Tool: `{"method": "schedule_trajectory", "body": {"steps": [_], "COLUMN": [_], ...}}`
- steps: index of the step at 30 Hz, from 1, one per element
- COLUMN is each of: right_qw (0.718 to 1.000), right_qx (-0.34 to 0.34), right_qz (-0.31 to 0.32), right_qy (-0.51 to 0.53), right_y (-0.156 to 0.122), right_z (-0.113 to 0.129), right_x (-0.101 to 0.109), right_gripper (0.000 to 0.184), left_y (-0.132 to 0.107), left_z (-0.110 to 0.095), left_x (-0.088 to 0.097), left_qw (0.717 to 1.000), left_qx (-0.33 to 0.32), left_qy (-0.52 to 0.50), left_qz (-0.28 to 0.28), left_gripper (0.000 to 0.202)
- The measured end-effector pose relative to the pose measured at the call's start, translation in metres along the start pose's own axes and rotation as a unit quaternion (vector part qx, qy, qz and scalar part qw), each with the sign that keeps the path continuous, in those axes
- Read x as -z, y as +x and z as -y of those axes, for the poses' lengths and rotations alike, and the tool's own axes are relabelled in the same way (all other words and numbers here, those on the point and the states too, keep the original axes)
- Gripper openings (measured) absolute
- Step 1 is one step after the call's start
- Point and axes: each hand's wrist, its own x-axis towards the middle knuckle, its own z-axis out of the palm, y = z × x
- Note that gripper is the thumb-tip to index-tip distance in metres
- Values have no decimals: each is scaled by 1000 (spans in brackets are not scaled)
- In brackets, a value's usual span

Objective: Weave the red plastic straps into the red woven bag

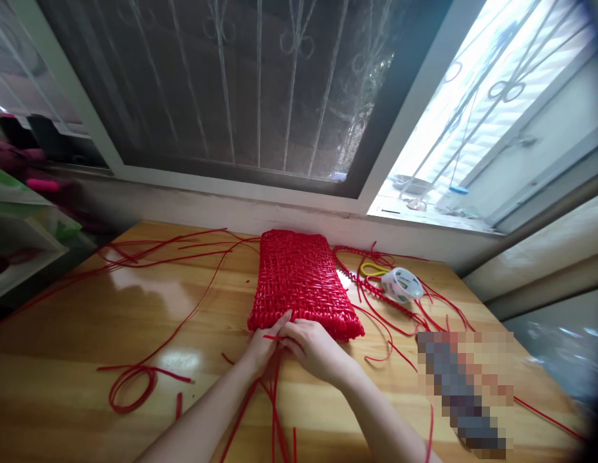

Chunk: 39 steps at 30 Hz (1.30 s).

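Note:
A red woven bag [301, 276] lies on the wooden table with its near edge toward me. At that edge my left hand [264, 347] is closed, its fingers against the weave. Close beside it, my right hand [312, 347] pinches a thin red cord [272, 337], whose short end sticks out to the left between the hands. What the left fingers hold is hidden. Several loose red strands [274, 411] hang from the bag's near edge and run toward me between my forearms.
A coiled red strand [132, 389] and other long strands lie on the left of the table [77, 405]. To the right are a braided red strap [376, 289], a tape roll [402, 285], a yellow loop [375, 269] and a pixelated dark object [460, 392]. A barred window [260, 180] stands behind.

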Motion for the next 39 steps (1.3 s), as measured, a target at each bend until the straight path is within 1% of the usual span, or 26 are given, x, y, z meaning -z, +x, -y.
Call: {"method": "schedule_trajectory", "body": {"steps": [2,5,7,8,9,11,14,16,18,21,23,26,28,31,34,36,39], "right_qw": [1000,997,987,977,966,940,917,910,907,907,910,927,942,959,969,979,990], "right_qx": [3,13,-17,-44,-71,-108,-114,-114,-109,-105,-113,-115,-96,-55,-33,-23,-6], "right_qz": [3,14,20,9,-15,-96,-207,-252,-273,-276,-281,-286,-277,-254,-232,-195,-137], "right_qy": [8,77,162,207,249,308,322,309,300,301,284,212,162,114,73,54,26], "right_y": [-1,-3,-4,-5,-5,-4,2,7,11,14,16,20,25,32,34,31,24], "right_z": [0,-4,-10,-14,-19,-29,-40,-44,-47,-49,-49,-44,-39,-33,-33,-34,-36], "right_x": [2,9,12,13,13,10,2,-2,-3,0,3,5,5,6,15,24,34], "right_gripper": [21,18,11,9,10,13,10,11,13,14,12,6,2,9,13,18,35], "left_y": [0,-4,-7,-8,-9,-10,-10,-8,-8,-8,-9,-11,-11,-11,-12,-13,-14], "left_z": [0,-4,-7,-9,-10,-12,-12,-11,-10,-10,-11,-11,-11,-11,-12,-12,-12], "left_x": [1,-2,-6,-8,-9,-11,-11,-9,-8,-9,-10,-12,-14,-15,-16,-16,-17], "left_qw": [999,997,997,997,997,997,995,994,995,993,991,992,993,991,991,991,990], "left_qx": [-6,-7,-1,5,10,6,-35,-45,-38,-40,-48,-53,-59,-66,-66,-70,-77], "left_qy": [25,52,67,68,65,58,64,62,62,87,103,97,93,106,115,113,115], "left_qz": [21,48,35,31,32,47,73,79,74,66,64,55,51,46,34,32,29], "left_gripper": [35,31,29,29,29,31,33,32,31,33,34,32,32,34,34,33,34]}}
